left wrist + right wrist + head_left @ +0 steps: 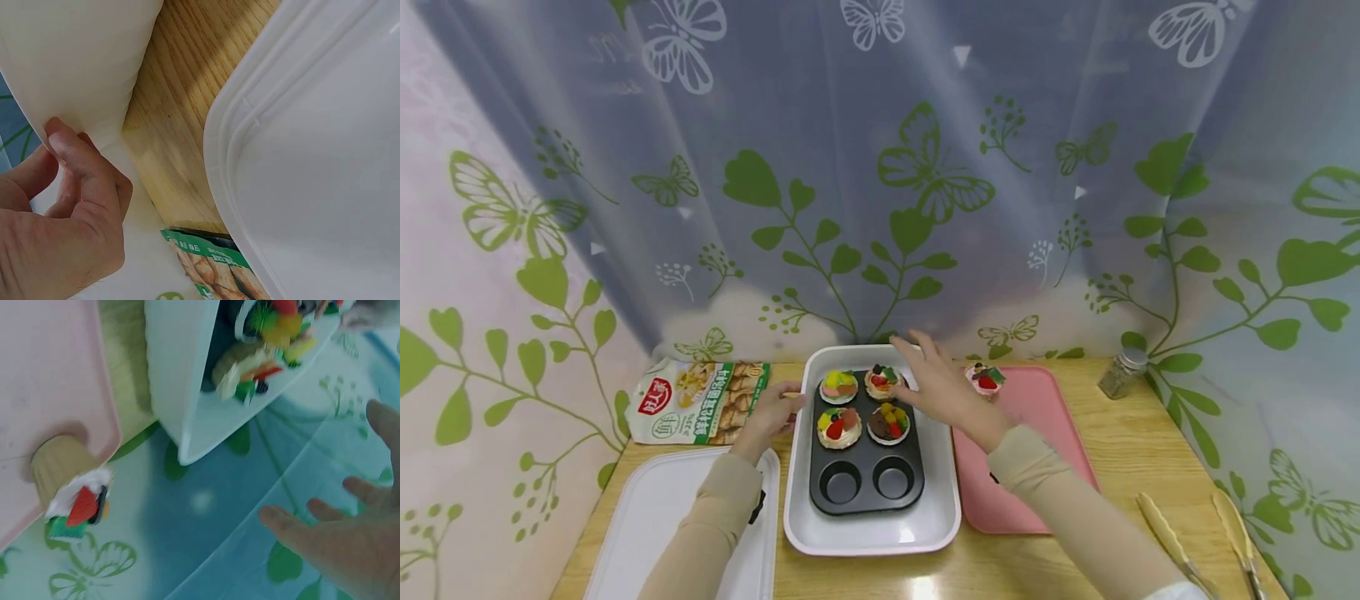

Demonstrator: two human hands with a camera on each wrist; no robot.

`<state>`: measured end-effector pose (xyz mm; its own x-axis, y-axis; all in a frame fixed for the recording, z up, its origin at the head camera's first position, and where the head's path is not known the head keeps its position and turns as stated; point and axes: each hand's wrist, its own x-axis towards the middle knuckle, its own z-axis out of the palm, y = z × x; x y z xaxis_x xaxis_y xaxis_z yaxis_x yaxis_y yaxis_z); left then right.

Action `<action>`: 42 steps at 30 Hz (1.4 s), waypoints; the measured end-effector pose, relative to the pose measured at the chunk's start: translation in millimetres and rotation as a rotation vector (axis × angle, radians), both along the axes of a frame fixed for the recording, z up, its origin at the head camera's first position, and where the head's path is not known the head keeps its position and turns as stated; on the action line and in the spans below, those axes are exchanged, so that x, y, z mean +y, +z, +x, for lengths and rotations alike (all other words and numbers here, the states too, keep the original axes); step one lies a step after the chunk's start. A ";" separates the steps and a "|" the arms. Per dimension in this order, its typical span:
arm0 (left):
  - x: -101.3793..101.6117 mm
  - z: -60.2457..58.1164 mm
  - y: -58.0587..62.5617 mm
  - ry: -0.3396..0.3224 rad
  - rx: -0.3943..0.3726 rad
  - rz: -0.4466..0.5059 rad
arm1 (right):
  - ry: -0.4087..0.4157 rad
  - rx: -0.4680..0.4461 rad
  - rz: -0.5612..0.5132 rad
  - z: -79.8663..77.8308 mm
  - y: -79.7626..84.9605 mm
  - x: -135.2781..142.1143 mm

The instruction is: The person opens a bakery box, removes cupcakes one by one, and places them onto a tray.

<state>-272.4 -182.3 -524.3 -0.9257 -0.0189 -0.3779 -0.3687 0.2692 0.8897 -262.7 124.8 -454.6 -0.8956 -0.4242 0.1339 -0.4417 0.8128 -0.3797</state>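
Observation:
A deep white tray [871, 538] holds a dark muffin tin [867, 502]. Several fruit-topped cupcakes [839, 428] sit in the tin's far cups, and the two near cups are bare. My left hand [767, 420] is at the tray's left side; in the left wrist view its thumb and fingers pinch the tray's rim [106, 56]. Over the far right part of the tray, my right hand [942, 390] is spread with straight fingers, near the far right cupcake [881, 382]. In the right wrist view, that hand [356, 540] holds nothing.
A pink tray [1060, 433] on the right bears another cupcake [985, 380] at its far left corner. On the left lie a white flat tray [662, 508] and a food packet [700, 403]. Tongs [1168, 533] and a spice jar [1124, 372] are at the right.

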 end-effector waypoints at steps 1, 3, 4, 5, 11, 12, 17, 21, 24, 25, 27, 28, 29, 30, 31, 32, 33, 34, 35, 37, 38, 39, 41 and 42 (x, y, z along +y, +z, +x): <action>0.3 0.2 0.3 0.002 0.001 -0.001 | 0.032 0.000 0.026 2.0 -2.7 -4.1; 0.3 0.3 0.4 0.002 0.005 -0.006 | 0.096 -0.002 0.088 5.8 -8.9 -11.4; 0.3 0.3 0.5 0.003 0.005 -0.008 | 0.124 -0.005 0.114 7.5 -12.8 -14.3; 0.2 0.4 0.8 0.005 0.004 -0.010 | 0.148 -0.011 0.146 9.2 -17.1 -16.7; -1.1 -0.4 -0.3 -0.001 -0.003 -0.017 | 0.229 -0.097 0.216 19.0 -36.6 -27.1; -1.3 -0.5 -0.5 0.000 -0.003 -0.016 | 0.240 -0.104 0.217 20.3 -38.5 -28.4; -2.3 -0.2 -0.2 0.005 0.003 -0.018 | 0.278 -0.078 0.283 23.0 -45.5 -33.1; -2.3 -0.3 0.2 0.000 0.005 -0.017 | 0.276 -0.107 0.317 22.9 -49.9 -34.5; -2.0 -0.4 0.7 -0.002 0.002 -0.014 | 0.267 -0.139 0.305 22.7 -54.0 -35.6; -1.9 -0.4 0.8 -0.002 0.002 -0.014 | 0.268 -0.141 0.301 22.6 -55.5 -36.2; -1.4 -0.1 1.0 -0.001 0.002 -0.016 | 0.271 -0.134 0.307 22.3 -58.8 -37.1; -1.3 -0.1 0.8 0.000 0.000 -0.016 | 0.275 -0.124 0.313 22.2 -60.0 -37.4; -1.1 0.1 0.9 0.000 -0.001 -0.017 | 0.279 -0.114 0.319 21.8 -61.4 -37.7; -0.8 0.0 0.7 0.001 -0.003 -0.018 | 0.281 -0.107 0.324 21.5 -62.2 -37.8; -0.6 0.0 0.5 0.001 -0.004 -0.017 | 0.282 -0.102 0.325 21.1 -63.4 -37.8; -0.5 0.0 0.2 0.001 -0.005 -0.018 | 0.280 -0.099 0.326 20.6 -64.4 -37.6; -0.5 -0.2 -0.3 0.002 -0.007 -0.017 | 0.279 -0.093 0.324 20.1 -65.4 -37.5; -0.5 -0.3 -0.8 0.004 -0.008 -0.017 | 0.279 -0.086 0.322 19.4 -66.2 -37.4; -0.6 -0.5 -1.3 0.005 -0.008 -0.015 | 0.279 -0.082 0.318 18.8 -66.7 -37.3; -0.8 -0.8 -2.2 0.010 -0.008 -0.012 | 0.281 -0.072 0.308 17.9 -67.1 -37.4; -1.0 -0.9 -2.5 0.010 -0.008 -0.010 | 0.281 -0.067 0.302 17.6 -66.9 -37.6; -1.0 -1.1 -2.7 0.013 -0.009 -0.008 | 0.281 -0.064 0.294 17.3 -66.5 -37.9; -0.9 -1.4 -3.2 0.013 -0.011 0.000 | 0.275 -0.065 0.279 17.0 -65.6 -38.6; -0.6 -1.3 -3.1 0.013 -0.011 0.003 | 0.271 -0.067 0.272 16.8 -65.3 -39.0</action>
<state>-273.7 -182.9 -527.5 -0.9211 -0.0292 -0.3882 -0.3819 0.2614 0.8865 -245.8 85.8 -519.9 -0.7490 -0.6588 -0.0711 -0.6361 0.7449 -0.2011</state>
